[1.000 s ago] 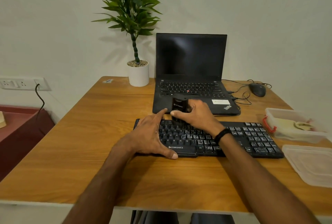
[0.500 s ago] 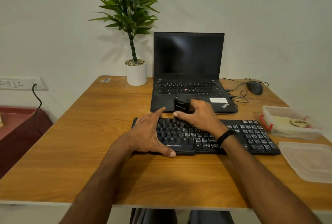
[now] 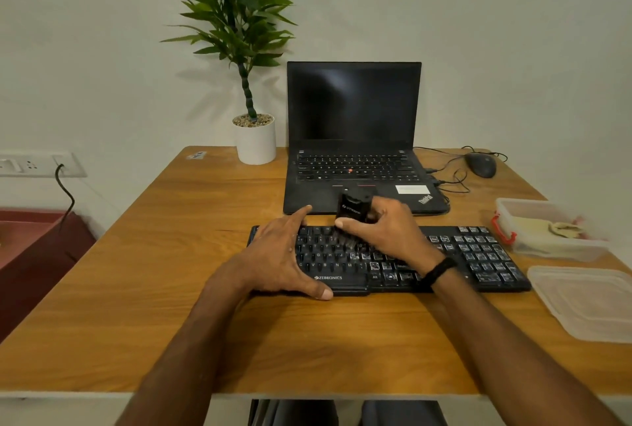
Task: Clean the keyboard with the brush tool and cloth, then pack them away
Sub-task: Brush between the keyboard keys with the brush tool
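Head camera shows the right hand (image 3: 390, 234) closed around a small black brush tool (image 3: 354, 208), its blurred bristles touching the upper key rows of the black keyboard (image 3: 478, 254). The left hand (image 3: 284, 254) lies open and flat on the left end of the keyboard, thumb at its front edge. The cloth (image 3: 564, 230) is crumpled inside a clear plastic box (image 3: 513, 217) to the right, and the matte lid (image 3: 588, 302) lies just in front of the box. The wooden table (image 3: 171, 271) has smooth grain. Behind the keyboard stand an open laptop (image 3: 354, 107), a plant in a white pot (image 3: 254, 141) and a mouse (image 3: 481, 165), before a plain pale wall.
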Available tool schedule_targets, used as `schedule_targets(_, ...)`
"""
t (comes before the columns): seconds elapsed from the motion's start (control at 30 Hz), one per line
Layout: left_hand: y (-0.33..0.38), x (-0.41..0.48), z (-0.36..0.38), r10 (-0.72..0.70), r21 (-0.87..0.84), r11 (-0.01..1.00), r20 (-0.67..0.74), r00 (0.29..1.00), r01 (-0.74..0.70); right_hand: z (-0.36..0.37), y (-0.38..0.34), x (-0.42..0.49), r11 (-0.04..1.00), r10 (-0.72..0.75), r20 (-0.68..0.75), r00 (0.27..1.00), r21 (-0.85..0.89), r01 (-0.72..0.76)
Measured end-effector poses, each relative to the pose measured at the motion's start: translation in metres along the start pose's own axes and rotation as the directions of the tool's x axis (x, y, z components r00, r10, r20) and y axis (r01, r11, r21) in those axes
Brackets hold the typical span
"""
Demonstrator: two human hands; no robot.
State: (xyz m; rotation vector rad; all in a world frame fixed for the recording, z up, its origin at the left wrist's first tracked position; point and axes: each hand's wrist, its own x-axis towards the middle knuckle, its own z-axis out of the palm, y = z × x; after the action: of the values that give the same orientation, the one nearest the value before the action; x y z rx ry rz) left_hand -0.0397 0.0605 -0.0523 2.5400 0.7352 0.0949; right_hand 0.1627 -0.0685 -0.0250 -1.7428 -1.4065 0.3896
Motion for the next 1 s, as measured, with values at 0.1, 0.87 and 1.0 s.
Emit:
schedule_targets(0.1,0.002,0.0,-0.002,-0.001,0.003,1.0,0.002,1.0,0.001,-0.004,0.003,0.0,0.99,0.02,0.147,0.989,0.138,-0.04)
schedule_targets(0.87,0.0,-0.001,-0.004,-0.003,-0.007,1.0,0.009,1.0,0.003,-0.01,0.001,0.002,1.0,-0.003,0.12,0.993,0.002,0.003)
schedule_targets(1.0,0.0,-0.002,0.0,0.005,-0.012,1.0,0.015,1.0,-0.005,-0.009,-0.002,-0.006,0.998,0.012,0.25,0.968,0.053,-0.026)
